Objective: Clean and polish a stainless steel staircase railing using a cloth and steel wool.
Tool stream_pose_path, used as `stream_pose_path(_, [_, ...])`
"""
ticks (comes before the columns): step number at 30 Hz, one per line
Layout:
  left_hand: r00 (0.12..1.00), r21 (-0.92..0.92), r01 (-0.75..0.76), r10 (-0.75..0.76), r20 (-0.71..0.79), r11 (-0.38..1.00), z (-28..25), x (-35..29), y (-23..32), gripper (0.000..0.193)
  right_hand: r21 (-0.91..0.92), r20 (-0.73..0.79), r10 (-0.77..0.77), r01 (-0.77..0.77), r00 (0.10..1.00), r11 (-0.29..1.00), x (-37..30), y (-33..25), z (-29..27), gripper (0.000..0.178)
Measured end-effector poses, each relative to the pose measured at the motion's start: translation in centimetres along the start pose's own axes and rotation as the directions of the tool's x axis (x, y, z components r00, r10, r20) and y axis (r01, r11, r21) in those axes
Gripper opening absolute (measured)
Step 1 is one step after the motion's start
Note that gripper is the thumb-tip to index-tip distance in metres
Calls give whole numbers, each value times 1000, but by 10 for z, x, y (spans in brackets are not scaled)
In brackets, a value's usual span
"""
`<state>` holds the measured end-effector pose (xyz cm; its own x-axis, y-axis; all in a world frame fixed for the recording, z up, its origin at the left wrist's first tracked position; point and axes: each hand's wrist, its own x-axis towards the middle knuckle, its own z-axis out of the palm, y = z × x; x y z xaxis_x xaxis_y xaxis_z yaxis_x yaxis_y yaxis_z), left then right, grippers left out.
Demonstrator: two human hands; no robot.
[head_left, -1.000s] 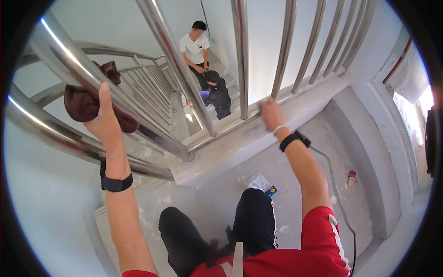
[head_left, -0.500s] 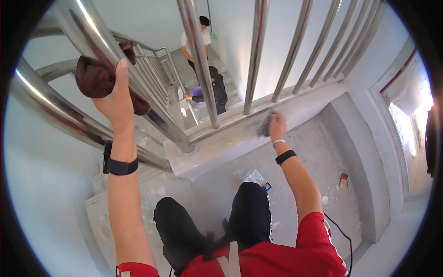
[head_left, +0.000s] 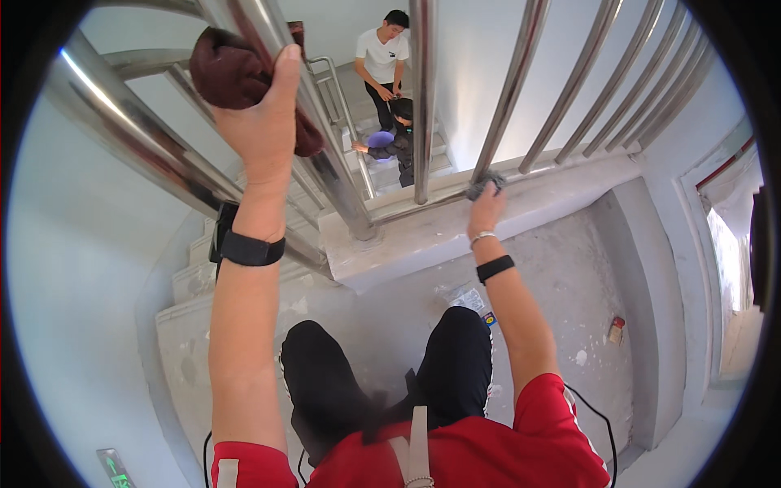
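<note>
My left hand (head_left: 264, 134) is closed around a thick steel post (head_left: 335, 175) at the upper left, gripping a dark red cloth (head_left: 228, 69) pressed against it. To the right, my right hand (head_left: 486, 213) grips a grey steel wool scrubber (head_left: 488, 184). The scrubber touches the foot of a slanting steel baluster (head_left: 511, 93), where it meets the pale ledge (head_left: 423, 240). Part of the fingers is hidden behind the scrubber.
Two people are on the stairs below: one in a white shirt (head_left: 381, 53), one in dark clothing (head_left: 399, 146) beside a purple round object (head_left: 380, 143). A clear plastic packet (head_left: 464, 298) and a small red box (head_left: 616, 329) lie on the floor. A lit green sign (head_left: 115, 470) is at lower left.
The scrubber in my right hand has moved from the ledge up to the foot of the baluster. My left hand still holds the cloth on the post. The whole view has shifted.
</note>
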<state>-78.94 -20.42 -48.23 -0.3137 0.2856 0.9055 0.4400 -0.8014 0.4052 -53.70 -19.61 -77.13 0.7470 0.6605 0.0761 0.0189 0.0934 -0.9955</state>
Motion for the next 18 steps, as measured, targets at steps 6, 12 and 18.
stream_pose_path(6, [995,-14,103,-103,-16,995,7,-2,1,34,55,-24,210,-209,977,976,21,21,-14,27])
stream_pose_path(12, [994,27,111,-110,-27,994,4,-4,7,34,-221,230,108,-56,967,974,-141,35,56,25])
stream_pose_path(18, [996,-2,92,-92,-24,996,-4,-4,-2,36,-194,515,158,-65,843,979,-148,60,50,46])
